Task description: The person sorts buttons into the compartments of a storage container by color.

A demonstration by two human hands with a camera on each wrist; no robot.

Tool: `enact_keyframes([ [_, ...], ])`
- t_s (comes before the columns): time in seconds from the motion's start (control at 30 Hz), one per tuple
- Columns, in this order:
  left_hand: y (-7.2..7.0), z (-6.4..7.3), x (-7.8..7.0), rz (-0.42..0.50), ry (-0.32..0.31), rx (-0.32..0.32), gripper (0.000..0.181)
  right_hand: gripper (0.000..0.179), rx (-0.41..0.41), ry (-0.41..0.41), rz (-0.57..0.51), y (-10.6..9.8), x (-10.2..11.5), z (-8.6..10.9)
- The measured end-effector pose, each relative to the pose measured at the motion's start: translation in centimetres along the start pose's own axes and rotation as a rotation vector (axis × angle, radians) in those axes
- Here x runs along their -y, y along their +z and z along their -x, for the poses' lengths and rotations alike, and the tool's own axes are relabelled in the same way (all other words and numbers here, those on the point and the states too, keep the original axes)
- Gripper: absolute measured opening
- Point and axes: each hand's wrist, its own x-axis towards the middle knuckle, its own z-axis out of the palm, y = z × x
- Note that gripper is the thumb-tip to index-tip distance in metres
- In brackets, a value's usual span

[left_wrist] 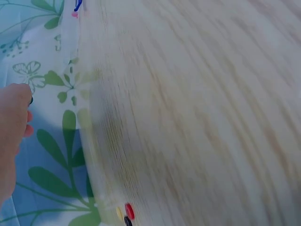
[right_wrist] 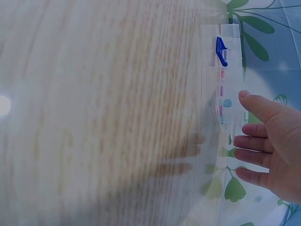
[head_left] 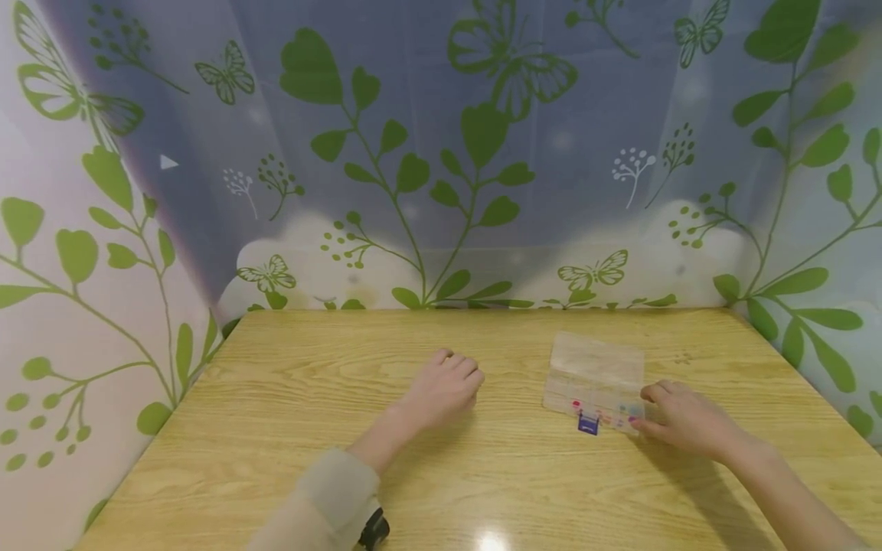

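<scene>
A clear plastic compartment box (head_left: 560, 394) sits on the table with its lid (head_left: 598, 358) folded back. Small coloured pieces lie in its compartments, and a blue latch (head_left: 588, 423) juts from the front edge. My right hand (head_left: 692, 419) is at the box's right end, thumb and fingers spread apart and mostly straight in the right wrist view. To the left of the box, my left hand (head_left: 444, 389) is over the table with curled fingers. In the left wrist view, a small dark piece (left_wrist: 31, 100) shows at the thumb tip, mostly hidden by the hand.
In the left wrist view, small red (left_wrist: 130, 211), black and yellow pieces lie on the wooden table (head_left: 276, 428). Behind the table's far edge hangs a leaf-and-butterfly curtain (head_left: 413, 153), which also covers both sides. A black band is at the left sleeve (head_left: 331, 490).
</scene>
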Motion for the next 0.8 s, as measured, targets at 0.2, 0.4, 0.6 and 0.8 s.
enact_keyframes([
  [0.2,0.2,-0.9,-0.5,0.003,-0.001,-0.034,0.009,0.050,0.010,-0.008,-0.003,-0.2,0.0,0.0],
  [0.4,0.3,-1.8,-1.1,0.030,-0.009,0.004,0.009,0.050,0.008,-0.009,0.001,-0.2,-0.1,0.0],
  [0.6,0.7,-2.8,-1.7,0.047,-0.004,0.007,0.010,0.050,0.008,-0.012,0.005,-0.1,-0.2,0.0],
  [0.8,0.8,-3.8,-2.3,0.047,0.004,0.019,0.009,0.049,-0.001,-0.016,0.009,0.0,-0.2,0.0],
])
